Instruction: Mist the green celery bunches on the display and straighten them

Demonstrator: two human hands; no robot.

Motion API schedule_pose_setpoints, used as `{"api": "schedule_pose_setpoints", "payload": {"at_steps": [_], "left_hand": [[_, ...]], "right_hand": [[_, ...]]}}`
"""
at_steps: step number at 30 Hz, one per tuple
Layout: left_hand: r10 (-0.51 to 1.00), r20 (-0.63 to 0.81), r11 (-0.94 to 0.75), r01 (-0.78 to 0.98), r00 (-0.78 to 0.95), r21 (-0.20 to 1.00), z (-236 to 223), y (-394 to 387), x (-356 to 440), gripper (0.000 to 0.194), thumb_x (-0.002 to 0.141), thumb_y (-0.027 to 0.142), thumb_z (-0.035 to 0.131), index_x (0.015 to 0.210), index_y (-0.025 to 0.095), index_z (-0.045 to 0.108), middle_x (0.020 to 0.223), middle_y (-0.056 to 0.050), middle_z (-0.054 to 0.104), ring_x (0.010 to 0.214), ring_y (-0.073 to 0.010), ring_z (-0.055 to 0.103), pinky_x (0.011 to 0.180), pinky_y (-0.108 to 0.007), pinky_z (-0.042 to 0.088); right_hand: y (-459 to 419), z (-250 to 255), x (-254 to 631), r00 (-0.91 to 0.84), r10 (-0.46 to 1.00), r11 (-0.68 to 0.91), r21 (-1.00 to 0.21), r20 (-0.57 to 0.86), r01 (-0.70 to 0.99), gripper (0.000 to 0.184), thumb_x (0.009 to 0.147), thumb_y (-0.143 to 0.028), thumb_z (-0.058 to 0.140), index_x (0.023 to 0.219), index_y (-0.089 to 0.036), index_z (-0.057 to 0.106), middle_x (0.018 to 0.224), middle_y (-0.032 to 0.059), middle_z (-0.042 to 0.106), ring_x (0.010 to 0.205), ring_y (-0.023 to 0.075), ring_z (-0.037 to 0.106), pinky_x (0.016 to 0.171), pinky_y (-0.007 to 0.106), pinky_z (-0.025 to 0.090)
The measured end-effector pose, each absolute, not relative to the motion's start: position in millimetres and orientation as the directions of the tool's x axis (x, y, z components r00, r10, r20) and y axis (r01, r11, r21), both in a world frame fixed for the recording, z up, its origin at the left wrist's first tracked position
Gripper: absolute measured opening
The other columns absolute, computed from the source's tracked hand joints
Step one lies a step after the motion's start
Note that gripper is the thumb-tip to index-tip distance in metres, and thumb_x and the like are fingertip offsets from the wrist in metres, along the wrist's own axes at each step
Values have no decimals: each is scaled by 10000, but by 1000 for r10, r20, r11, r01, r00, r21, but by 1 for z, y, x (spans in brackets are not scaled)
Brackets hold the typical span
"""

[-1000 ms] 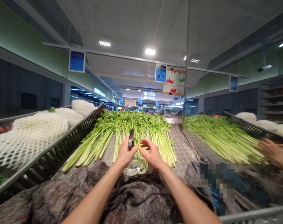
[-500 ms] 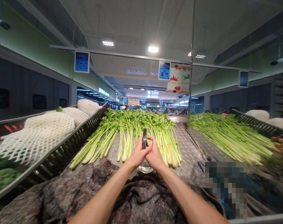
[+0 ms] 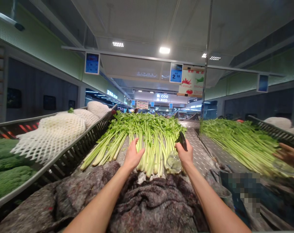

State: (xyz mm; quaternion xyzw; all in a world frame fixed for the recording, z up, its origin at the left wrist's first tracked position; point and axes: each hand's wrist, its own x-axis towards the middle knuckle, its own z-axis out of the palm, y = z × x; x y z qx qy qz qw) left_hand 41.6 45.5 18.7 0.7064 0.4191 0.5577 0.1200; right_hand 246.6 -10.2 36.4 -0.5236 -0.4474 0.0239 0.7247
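My right hand point(image 3: 187, 156) is closed round the neck of a spray bottle with a black trigger head and a clear body point(image 3: 174, 161). The bottle is tilted, its body hanging to the left of the hand above the stalk ends. My left hand point(image 3: 132, 154) is empty, fingers apart, over the middle of the celery point(image 3: 150, 142). Those green stalks lie side by side on a metal surface, leaves at the far end. A rumpled grey-brown blanket point(image 3: 156, 207) lies under my forearms.
On the left, a black slatted crate wall point(image 3: 71, 155) borders white foam-netted produce point(image 3: 57, 129) and broccoli point(image 3: 13, 178). To the right, a mirror point(image 3: 234, 142) reflects the celery and a hand. Price signs point(image 3: 176, 72) hang from a rail overhead.
The spray bottle passed from my left hand to my right, the hands meeting midway. My right hand then moved right with it, while my left opened and drew away left. The view turned slightly left.
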Motion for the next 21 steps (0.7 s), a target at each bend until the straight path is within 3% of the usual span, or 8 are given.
{"api": "schedule_pose_setpoints", "payload": {"at_steps": [4, 8, 14, 21], "left_hand": [[739, 672, -577, 481, -36, 660, 17, 53, 36, 509, 684, 264, 507, 1149, 91, 394, 1162, -152, 482, 1071, -229, 467, 937, -390, 342], [727, 685, -592, 475, -32, 651, 19, 49, 37, 480, 681, 253, 510, 1129, 112, 413, 1153, -136, 493, 1058, -228, 474, 929, -394, 346], [706, 706, -615, 457, -44, 643, 20, 46, 37, 450, 681, 253, 507, 1105, 124, 428, 1122, -129, 506, 1041, -230, 482, 920, -404, 350], [710, 702, -596, 487, -53, 639, 22, 42, 39, 445, 690, 252, 496, 1105, 104, 430, 1117, -137, 508, 1043, -225, 477, 920, -390, 351]], "right_hand": [[-10, 37, 250, 657, 474, 357, -810, 586, 465, 167, 638, -350, 482, 671, -190, 515, 539, -39, 466, 514, 118, 427, 483, 221, 303], [-9, 41, 256, 724, 399, 361, -822, 563, 440, 229, 651, -382, 462, 742, -187, 541, 606, -24, 499, 561, 126, 443, 514, 227, 315], [-1, 37, 266, 713, 421, 423, -817, 560, 392, 290, 580, -353, 547, 801, -169, 583, 563, -37, 480, 523, 112, 428, 488, 220, 330], [-2, 39, 265, 753, 484, 466, -860, 446, 209, 164, 476, -244, 599, 599, -162, 528, 489, -58, 432, 458, 84, 377, 424, 209, 313]]}}
